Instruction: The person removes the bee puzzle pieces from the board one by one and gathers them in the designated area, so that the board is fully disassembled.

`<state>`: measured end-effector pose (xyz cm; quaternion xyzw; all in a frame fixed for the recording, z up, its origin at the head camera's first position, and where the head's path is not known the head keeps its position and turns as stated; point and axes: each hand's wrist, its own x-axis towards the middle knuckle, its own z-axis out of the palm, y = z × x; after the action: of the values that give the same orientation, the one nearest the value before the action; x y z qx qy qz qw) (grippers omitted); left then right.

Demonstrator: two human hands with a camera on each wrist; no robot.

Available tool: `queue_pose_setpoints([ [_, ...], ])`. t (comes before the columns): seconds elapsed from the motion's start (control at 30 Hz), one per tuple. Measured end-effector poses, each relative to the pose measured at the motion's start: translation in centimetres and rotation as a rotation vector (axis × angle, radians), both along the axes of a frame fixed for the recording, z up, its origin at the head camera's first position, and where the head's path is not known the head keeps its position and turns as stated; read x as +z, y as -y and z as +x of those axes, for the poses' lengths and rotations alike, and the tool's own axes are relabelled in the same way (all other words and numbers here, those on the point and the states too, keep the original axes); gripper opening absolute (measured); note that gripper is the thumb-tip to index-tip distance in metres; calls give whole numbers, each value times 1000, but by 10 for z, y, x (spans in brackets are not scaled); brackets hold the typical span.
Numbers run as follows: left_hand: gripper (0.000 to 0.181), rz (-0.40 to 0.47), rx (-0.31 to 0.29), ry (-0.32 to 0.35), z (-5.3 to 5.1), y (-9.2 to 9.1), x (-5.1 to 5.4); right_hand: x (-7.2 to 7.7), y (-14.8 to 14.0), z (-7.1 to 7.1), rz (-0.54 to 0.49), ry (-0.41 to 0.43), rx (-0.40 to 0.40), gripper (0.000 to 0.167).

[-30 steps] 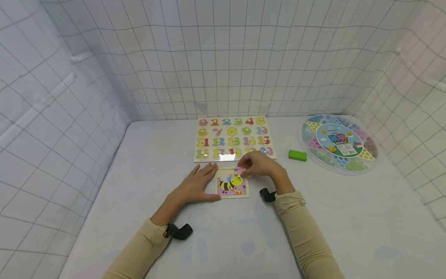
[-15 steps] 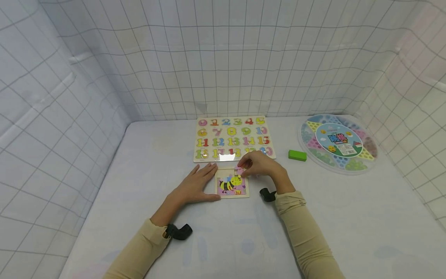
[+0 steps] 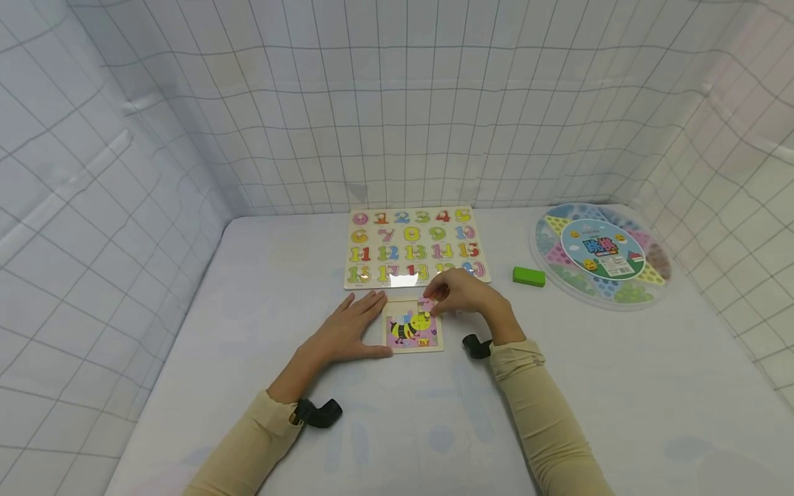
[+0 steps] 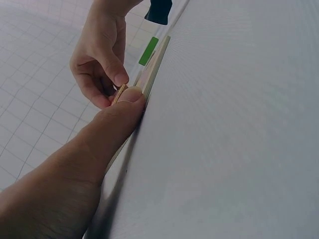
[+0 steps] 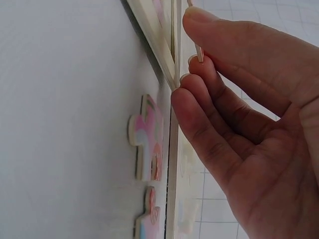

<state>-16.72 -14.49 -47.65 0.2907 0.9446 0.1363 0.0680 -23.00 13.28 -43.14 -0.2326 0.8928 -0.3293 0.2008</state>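
Pale surface (image 3: 273,275) under both hands: with fingers straight, the left hand (image 3: 347,333) seemingly braces the puzzle frame (image 3: 402,307); the right hand (image 3: 462,291) pinches 1 pink piece (image 3: 424,303).

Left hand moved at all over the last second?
No: in the head view, the left hand shows no visible shift in any direction against the number board.

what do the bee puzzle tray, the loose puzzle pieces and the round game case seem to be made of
Bee puzzle tray: probably wood, matte, judging by its pale tan frame.
Loose puzzle pieces: likely thin wood or pressed board, with printed faces; their cut edges look pale and bare.
Round game case: probably clear plastic, smooth; its rim looks see-through.
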Motion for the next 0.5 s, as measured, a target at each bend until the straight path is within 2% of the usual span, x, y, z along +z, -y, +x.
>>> queue_pose_setpoints([
  [0.27,106,-6,3,3,0,0,0,5,-8,2,-4,4,0,27],
  [0.5,106,-3,3,4,0,0,-1,4,-31,4,27,-21,-13,26],
])
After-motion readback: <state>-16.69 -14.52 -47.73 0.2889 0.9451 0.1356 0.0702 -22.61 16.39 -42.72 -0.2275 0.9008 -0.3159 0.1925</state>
